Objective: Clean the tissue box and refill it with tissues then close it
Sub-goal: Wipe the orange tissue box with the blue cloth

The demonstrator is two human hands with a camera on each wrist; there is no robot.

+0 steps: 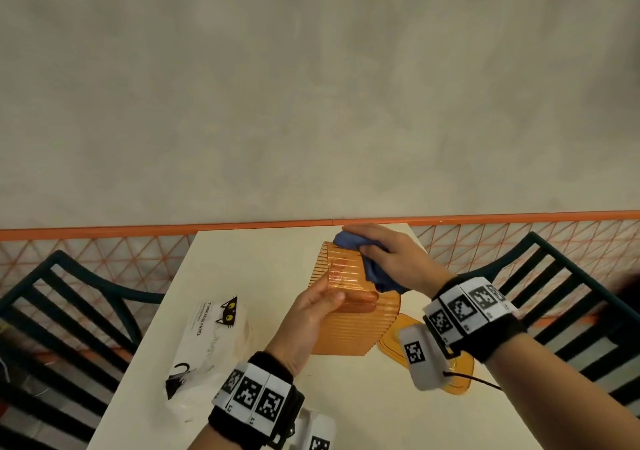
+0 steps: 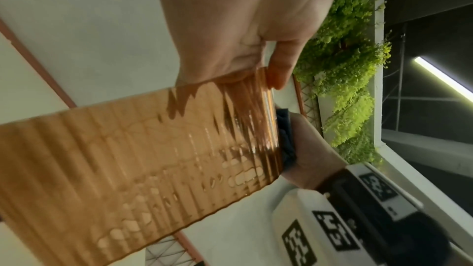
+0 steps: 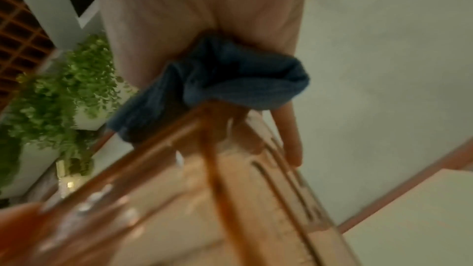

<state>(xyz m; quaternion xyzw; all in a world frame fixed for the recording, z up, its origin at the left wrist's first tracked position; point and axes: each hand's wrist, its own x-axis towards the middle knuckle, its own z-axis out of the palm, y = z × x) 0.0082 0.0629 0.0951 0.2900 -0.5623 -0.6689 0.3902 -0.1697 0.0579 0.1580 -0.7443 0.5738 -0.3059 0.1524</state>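
Note:
An orange see-through ribbed tissue box (image 1: 349, 325) is held tilted above the cream table (image 1: 242, 262). My left hand (image 1: 313, 306) grips its near side, fingers showing through the plastic. My right hand (image 1: 384, 252) holds a bunched blue cloth (image 1: 372, 269) against the box's far upper edge. In the left wrist view my left hand's thumb (image 2: 279, 68) lies over the box (image 2: 128, 169) rim, with the cloth (image 2: 285, 139) behind it. The right wrist view is blurred: cloth (image 3: 230, 84) sits on the box edge (image 3: 204, 159). An orange lid (image 1: 398, 342) lies on the table, partly hidden by my right wrist.
A white tissue pack with a black cat print (image 1: 207, 338) lies at the table's left. Dark slatted chairs stand left (image 1: 69, 304) and right (image 1: 561, 276). An orange lattice rail (image 1: 104, 245) runs behind the table. Green plants (image 2: 345, 88) hang nearby.

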